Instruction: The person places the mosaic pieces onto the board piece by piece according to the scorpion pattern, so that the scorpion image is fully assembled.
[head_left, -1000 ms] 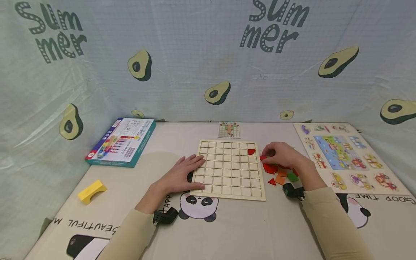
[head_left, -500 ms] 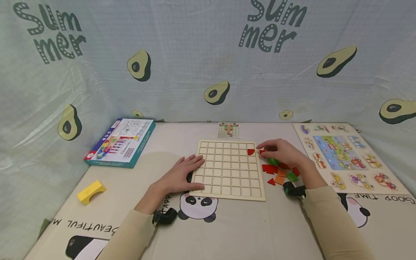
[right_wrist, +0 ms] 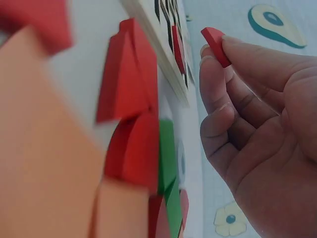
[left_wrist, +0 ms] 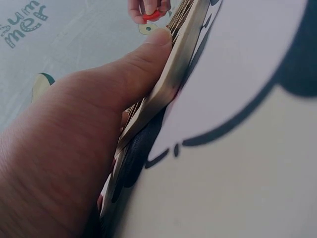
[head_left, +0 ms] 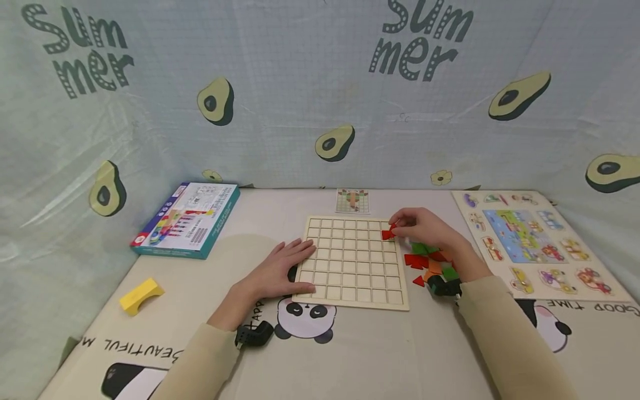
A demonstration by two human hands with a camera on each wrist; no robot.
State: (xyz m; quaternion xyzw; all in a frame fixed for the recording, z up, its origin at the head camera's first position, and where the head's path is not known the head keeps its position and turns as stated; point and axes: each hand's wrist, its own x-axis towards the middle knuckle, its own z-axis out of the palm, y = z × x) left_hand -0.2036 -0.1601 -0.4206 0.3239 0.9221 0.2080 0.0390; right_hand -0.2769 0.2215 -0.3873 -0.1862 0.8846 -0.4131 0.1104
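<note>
My left hand (head_left: 276, 269) rests with extended fingers on the left edge of a wooden grid board (head_left: 350, 266). In the left wrist view, its thumb (left_wrist: 141, 62) lies along the board's edge. Between thumb and fingertips my right hand (head_left: 427, 228) pinches a small red wooden piece (right_wrist: 216, 48) with a curved side, over the board's top right corner. Another red piece (head_left: 386, 235) sits in a cell there, right beside the held one. To the right of the board lies a loose pile of red pieces (head_left: 416, 260), green pieces (head_left: 421, 248) and orange pieces (head_left: 434, 267), partly hidden under my right wrist.
A small card with a coloured grid pattern (head_left: 353, 200) lies behind the board. A picture puzzle board (head_left: 537, 244) is at the right, a flat box (head_left: 187, 219) at the back left. A yellow arch block (head_left: 141, 295) sits at the left.
My right hand has moved left from the pile to the board's top right corner, carrying a red piece. My left hand has stayed on the board's edge.
</note>
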